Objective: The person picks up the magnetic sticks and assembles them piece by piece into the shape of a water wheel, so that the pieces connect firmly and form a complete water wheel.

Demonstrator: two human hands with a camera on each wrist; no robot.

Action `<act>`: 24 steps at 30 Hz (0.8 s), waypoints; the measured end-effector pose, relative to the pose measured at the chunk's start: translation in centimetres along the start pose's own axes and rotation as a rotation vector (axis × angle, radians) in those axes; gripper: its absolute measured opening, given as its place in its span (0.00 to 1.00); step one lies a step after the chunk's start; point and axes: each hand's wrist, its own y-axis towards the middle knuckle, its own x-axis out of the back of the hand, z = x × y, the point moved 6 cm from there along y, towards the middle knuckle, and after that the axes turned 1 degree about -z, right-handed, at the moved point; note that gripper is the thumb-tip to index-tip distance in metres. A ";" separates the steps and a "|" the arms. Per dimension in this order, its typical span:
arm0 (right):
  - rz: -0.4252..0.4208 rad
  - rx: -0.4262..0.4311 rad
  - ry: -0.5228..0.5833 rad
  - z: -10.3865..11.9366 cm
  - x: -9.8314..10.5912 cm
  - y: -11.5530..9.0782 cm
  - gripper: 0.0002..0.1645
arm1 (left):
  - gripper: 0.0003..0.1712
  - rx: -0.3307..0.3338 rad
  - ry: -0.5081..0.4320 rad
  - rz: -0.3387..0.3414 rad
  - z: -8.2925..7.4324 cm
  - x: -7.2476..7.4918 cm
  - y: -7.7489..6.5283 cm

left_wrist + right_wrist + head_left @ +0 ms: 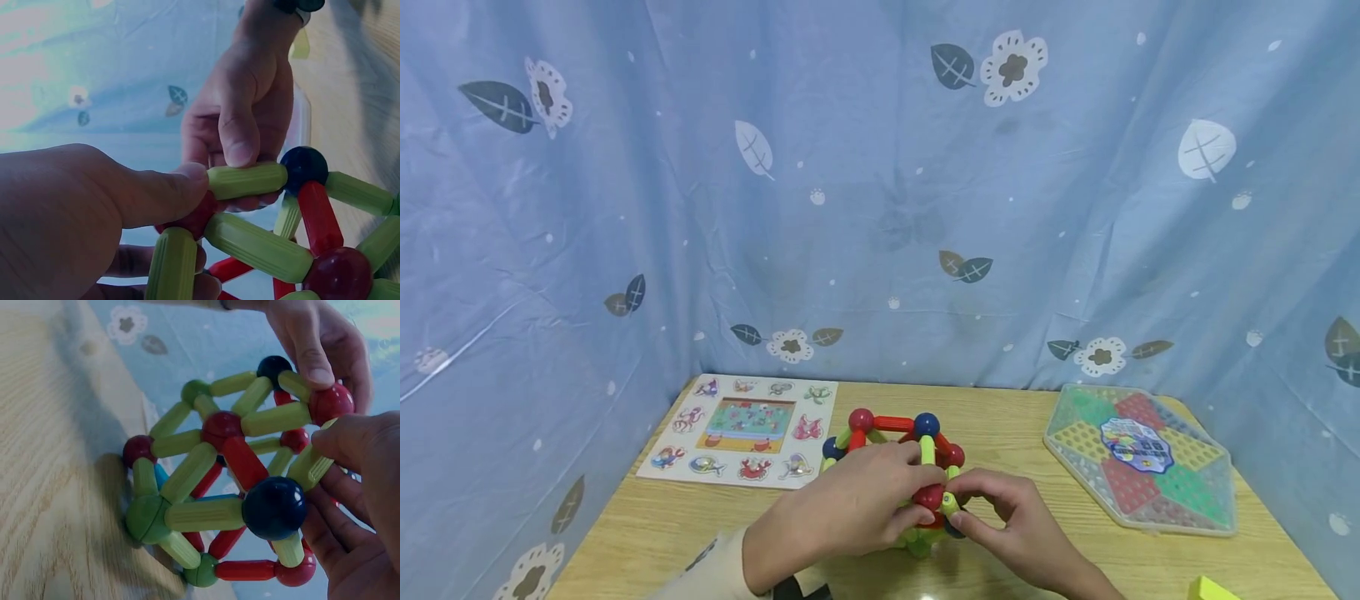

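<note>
A ball-and-stick frame of magnetic rods and balls (224,430) stands on the table between the two hands. Its rods are mostly yellow-green, some red, joined by red, green and dark blue balls. My left hand (850,500) holds a red ball (331,403) at an upper corner, thumb on one side and fingers on the other. From that ball a yellow-green rod (247,180) runs to a dark blue ball (274,508). My right hand (1018,529) pinches this rod between thumb and fingers. In the head view the left hand hides much of the frame.
A white sea-animal puzzle board (737,482) lies at the back left of the table (1000,408). On the right is a clear hexagonal case (1075,492) with coloured sections. A yellow block (1212,590) shows at the front right edge. Blue patterned curtains (865,208) surround the table.
</note>
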 end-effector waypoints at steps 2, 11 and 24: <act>-0.004 0.011 -0.007 0.1 -0.1 0.0 0.19 | 0.20 0.005 -0.018 0.001 0.0 -0.1 0.0; -0.028 0.066 -0.183 1.1 -0.5 0.3 0.17 | 0.20 0.024 -0.031 0.021 0.0 -0.4 0.1; -0.089 -0.009 -0.219 0.8 -0.3 0.3 0.17 | 0.19 0.029 0.000 0.002 -0.1 -0.6 0.6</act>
